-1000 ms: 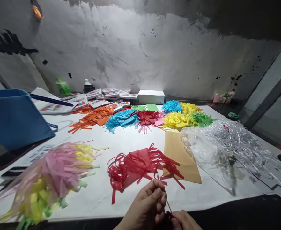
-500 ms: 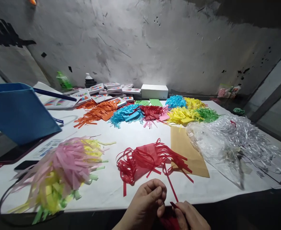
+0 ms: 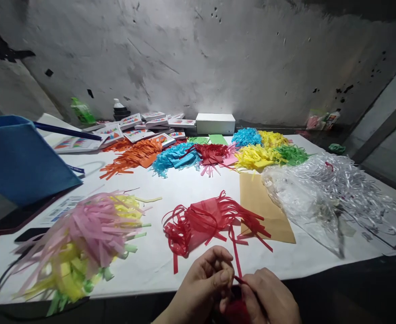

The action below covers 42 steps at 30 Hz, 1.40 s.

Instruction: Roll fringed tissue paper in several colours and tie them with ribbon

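Observation:
At the table's near edge, my right hand (image 3: 270, 294) pinches a thin, twisted end of red tissue paper (image 3: 240, 280). My left hand (image 3: 206, 285) is curled beside it, thumb against the bent fingers; what it grips, if anything, is hidden. More red tissue paper shows below and between the hands, partly covered by them. Just beyond lies a fringed red tissue tassel (image 3: 202, 220) with a flat middle and loose strips at both ends. One of its strips trails down to my right hand.
A pink, yellow and green tassel bundle (image 3: 95, 229) lies left, near a blue fabric bin (image 3: 25, 157). Right are brown paper (image 3: 261, 211), a clear plastic bag (image 3: 302, 207) and white shredded strips (image 3: 349, 184). Coloured tassels (image 3: 180, 157), flat boxes (image 3: 140, 133) and a white box (image 3: 215, 123) line the back.
My right hand has moved slightly left and up, bringing the twisted red end closer to my left fingers. The view has tilted slightly; the things on the table lie as before.

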Available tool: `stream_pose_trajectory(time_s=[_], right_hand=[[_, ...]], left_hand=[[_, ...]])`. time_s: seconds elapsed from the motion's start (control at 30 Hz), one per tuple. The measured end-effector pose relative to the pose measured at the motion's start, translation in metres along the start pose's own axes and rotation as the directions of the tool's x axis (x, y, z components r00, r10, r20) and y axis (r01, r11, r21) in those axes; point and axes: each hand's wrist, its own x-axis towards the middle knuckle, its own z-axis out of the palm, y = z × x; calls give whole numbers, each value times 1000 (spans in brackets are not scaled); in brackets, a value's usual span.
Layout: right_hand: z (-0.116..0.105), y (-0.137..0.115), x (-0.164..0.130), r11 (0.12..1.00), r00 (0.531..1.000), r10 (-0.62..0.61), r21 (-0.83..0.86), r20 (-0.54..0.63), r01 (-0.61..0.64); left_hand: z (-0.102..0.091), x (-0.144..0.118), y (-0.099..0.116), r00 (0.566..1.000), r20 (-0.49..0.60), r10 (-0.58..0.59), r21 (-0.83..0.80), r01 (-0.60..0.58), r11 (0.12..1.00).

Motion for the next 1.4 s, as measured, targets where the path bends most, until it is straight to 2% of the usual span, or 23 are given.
stream_pose_trajectory(time_s=[0.2,0.4,0.5,0.67,0.83,1.0,1.07,1.17,1.3,1.4], right_hand=[[-15,4,23,978,968,-190,-59,162,202],[-31,3,39,962,925,-236,-64,297,266],[-35,4,42,953,911,-256,-74,324,295],[-37,5,44,948,857,-258,-55,446,314],[-32,7,36,993,894,-114,13,434,120],[-26,9,29,995,890,-21,100,455,-27],[-24,9,27,998,907,-8,66,421,-22],[-21,8,25,999,938,-32,3,346,33],[-17,7,20,999,933,-32,49,357,16],[-10,6,15,998,968,-39,-39,248,51]], left_hand=[[2,-11,17,1000,14,16,242,-19,970],[5,-17,30,995,97,-23,530,-32,847],[7,-18,35,991,129,-42,608,-45,792],[13,-19,42,988,130,-85,718,-34,695],[13,-17,39,993,112,-29,774,-69,629],[8,-12,26,1000,-5,1,696,2,718],[6,-12,22,999,-34,4,670,20,742],[3,-13,19,1000,-23,10,668,8,744],[1,-14,17,1000,8,28,695,-26,719],[1,-14,17,999,-10,34,678,-18,735]])
